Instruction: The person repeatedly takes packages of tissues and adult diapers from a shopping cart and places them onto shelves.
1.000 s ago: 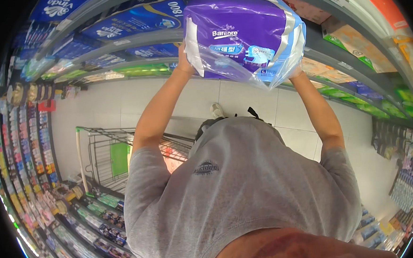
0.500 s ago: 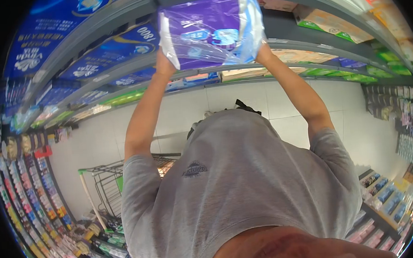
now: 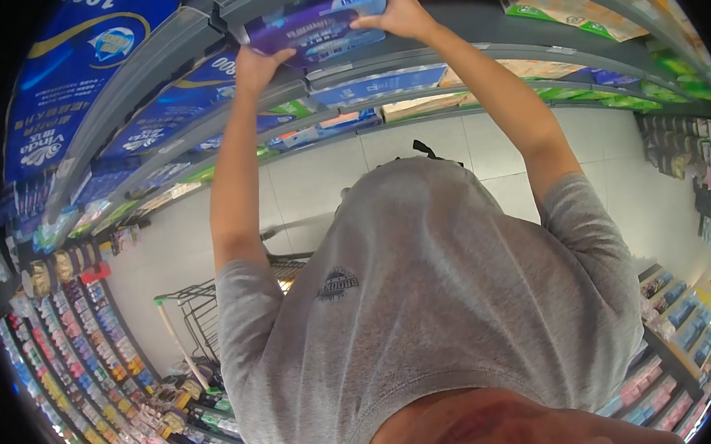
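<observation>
Up at the shelf in front of me, a purple and light-blue plastic-wrapped package [image 3: 311, 34] sits tilted on a grey shelf level, just under a shelf edge. My left hand [image 3: 263, 65] grips its lower left corner, thumb on the near face. At the package's right end is my right hand [image 3: 396, 18], with its thumb over the near face and the fingers on the top side. Blue Vinda packs [image 3: 177, 103] fill the shelf to the left, and an orange and green box [image 3: 562, 12] stands to the right.
A wire shopping cart [image 3: 198, 313] stands left of my body on the pale tiled floor [image 3: 321, 183]. Grey shelving [image 3: 458, 32] curves across the front. Racks of small goods [image 3: 78, 345] line the left, and more shelves [image 3: 675, 316] stand at the right.
The package has moved forward and left from in front of me onto the shelf, turning so another face shows. Both hands have gone with it, their thumbs now on its near face.
</observation>
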The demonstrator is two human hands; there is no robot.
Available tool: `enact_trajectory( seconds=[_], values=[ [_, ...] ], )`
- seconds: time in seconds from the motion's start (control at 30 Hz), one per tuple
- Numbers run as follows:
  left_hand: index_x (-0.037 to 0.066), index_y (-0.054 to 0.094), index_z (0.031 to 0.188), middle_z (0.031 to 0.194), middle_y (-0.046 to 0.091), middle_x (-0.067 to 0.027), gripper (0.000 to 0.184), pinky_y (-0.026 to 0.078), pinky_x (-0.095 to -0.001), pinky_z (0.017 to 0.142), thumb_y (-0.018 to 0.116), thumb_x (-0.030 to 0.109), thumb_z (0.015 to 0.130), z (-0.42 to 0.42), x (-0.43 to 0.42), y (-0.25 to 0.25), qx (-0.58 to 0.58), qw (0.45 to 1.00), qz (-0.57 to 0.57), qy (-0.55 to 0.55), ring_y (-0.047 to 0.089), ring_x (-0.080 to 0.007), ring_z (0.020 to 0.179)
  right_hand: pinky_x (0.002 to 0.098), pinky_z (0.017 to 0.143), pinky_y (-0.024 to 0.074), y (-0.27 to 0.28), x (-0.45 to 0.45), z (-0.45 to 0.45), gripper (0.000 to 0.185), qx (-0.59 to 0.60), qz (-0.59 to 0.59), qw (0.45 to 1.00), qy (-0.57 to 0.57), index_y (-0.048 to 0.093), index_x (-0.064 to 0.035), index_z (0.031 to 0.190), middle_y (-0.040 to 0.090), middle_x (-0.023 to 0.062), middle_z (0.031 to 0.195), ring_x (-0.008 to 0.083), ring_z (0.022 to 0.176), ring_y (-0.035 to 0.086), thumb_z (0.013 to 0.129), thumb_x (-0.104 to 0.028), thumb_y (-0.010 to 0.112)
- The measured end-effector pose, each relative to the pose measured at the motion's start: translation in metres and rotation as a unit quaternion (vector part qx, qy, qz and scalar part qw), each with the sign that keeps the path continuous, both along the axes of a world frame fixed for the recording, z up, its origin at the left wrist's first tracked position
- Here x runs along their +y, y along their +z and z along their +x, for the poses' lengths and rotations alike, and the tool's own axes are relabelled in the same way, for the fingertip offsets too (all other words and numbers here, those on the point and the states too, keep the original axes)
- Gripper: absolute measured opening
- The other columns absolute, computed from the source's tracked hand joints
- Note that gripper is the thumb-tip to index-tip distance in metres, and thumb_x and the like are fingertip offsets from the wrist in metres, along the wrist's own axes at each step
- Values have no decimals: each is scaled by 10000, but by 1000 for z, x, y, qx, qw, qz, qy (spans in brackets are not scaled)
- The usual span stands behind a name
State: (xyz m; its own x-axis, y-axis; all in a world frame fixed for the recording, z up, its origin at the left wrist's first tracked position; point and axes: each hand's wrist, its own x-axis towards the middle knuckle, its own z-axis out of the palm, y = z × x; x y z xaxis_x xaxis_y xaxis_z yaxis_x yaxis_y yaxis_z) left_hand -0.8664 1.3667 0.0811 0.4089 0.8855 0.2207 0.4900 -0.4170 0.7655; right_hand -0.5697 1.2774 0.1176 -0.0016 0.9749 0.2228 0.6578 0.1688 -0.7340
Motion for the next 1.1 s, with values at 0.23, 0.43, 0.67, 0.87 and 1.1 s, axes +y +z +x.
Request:
enact_trajectory(
  seconds=[0.23,0.43,0.67,0.87,1.1],
  values=[
    [-55,574,1054,997,642,-133,506,507,-328,794,773,-53,590,21,-2,0,-213,966,-133,58,628,-239,889,322,811,497,-6,12,4,629,-21,-101,995,0,681,-16,992,689,150,937,246,885,658,640,-526,788],
    [-18,548,1058,924,642,-82,421,461,-258,597,685,-91,667,27,4,-18,-240,956,-121,117,619,-157,763,343,854,484,-31,12,-10,630,36,-14,999,-20,652,-30,1046,672,167,988,280,936,641,614,-454,824],
    [-73,499,1125,1034,603,-156,541,494,-340,812,641,-137,608,34,-3,-7,-313,936,-127,100,608,-265,930,377,879,471,-11,-7,-20,659,136,3,987,-82,584,41,1111,640,228,1026,334,999,610,627,-325,841],
    [26,477,1141,978,623,-79,476,495,-282,680,639,-85,708,21,5,-17,-250,957,-131,69,618,-165,830,383,910,458,-6,-5,-17,728,109,-98,986,-79,527,35,1192,621,230,1081,354,1038,591,624,-291,844],
    [38,458,1193,1090,601,-67,491,482,-285,796,650,-69,755,23,-5,-8,-279,943,-170,71,596,-160,950,378,919,454,-12,-6,-18,723,136,-28,983,-118,517,12,1213,616,229,1108,352,1058,584,635,-284,836]
  ],
)
